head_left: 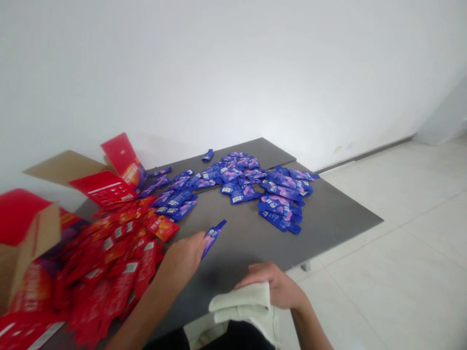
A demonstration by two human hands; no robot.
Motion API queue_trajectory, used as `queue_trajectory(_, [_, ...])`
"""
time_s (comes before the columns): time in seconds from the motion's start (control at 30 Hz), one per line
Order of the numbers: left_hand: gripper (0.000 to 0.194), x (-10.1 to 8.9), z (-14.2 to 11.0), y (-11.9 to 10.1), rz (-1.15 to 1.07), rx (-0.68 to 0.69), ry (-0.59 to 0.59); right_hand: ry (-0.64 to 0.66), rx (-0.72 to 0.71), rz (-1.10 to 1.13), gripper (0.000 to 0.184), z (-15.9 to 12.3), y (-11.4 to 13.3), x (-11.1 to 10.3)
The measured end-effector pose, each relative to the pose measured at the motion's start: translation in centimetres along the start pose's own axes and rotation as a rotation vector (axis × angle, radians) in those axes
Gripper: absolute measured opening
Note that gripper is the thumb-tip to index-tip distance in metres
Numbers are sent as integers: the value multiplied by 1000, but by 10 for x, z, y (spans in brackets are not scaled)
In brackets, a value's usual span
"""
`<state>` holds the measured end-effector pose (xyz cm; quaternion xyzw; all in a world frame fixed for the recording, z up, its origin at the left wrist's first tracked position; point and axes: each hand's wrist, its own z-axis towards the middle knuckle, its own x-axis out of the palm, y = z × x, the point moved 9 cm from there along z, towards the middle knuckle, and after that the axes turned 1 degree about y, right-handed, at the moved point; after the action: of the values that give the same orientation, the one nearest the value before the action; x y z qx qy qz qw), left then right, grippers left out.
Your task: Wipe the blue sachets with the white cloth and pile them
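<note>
My left hand [187,252] is closed on a blue sachet [213,236] with pink print, which sticks out past the fingers above the grey table. Near the table's front edge, my right hand [280,284] grips a folded off-white cloth [245,302]; its lower part hangs down toward my lap. Beyond both hands lies a spread of blue sachets [233,174]. At the right, some overlap in a looser row [282,204]. A heap of red sachets [116,253] lies left of my left forearm.
An opened red cardboard box [34,243] stands at the left, flaps spread, with another open red flap [105,188] behind the heap. The grey table [328,209] meets a white wall [233,73] at the back. Pale tiled floor [412,233] lies to the right.
</note>
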<state>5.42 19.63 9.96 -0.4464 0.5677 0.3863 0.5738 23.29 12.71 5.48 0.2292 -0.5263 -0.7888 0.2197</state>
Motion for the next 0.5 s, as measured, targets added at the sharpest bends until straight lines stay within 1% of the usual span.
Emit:
queue_trajectory(0.03, [39,-16,18,-6,-41,30,-115,16,-13,18,42,0,1,1])
queue_trajectory(0.07, [37,-32,38,-17,-95,96,-237,23,-26,33,42,0,2,2])
queue_trajectory(0.1, [35,-47,57,-33,-144,192,-349,28,-38,43,42,0,2,3])
queue_trajectory(0.13, [35,-60,77,-51,-188,291,-432,29,-51,50,42,-1,2,3])
queue_trajectory(0.2, [42,-76,117,-94,-216,489,-519,27,-78,51,44,-2,0,5])
queue_trajectory(0.23, [45,-81,136,-117,-213,566,-536,29,-85,49,46,-3,-2,7])
queue_trajectory(0.27, [47,-84,154,-137,-207,615,-557,33,-85,47,50,-3,-6,9])
queue_trajectory(0.3, [48,-86,171,-158,-196,652,-572,36,-82,50,56,-4,-9,10])
queue_trajectory(0.37, [50,-78,199,-196,-153,720,-552,58,-77,79,67,-5,-16,14])
queue_trajectory(0.43, [49,-57,223,-223,-84,736,-480,110,-89,134,75,-5,-22,20])
queue_trajectory(0.5, [47,-26,240,-240,-10,745,-371,172,-109,172,83,-6,-28,26])
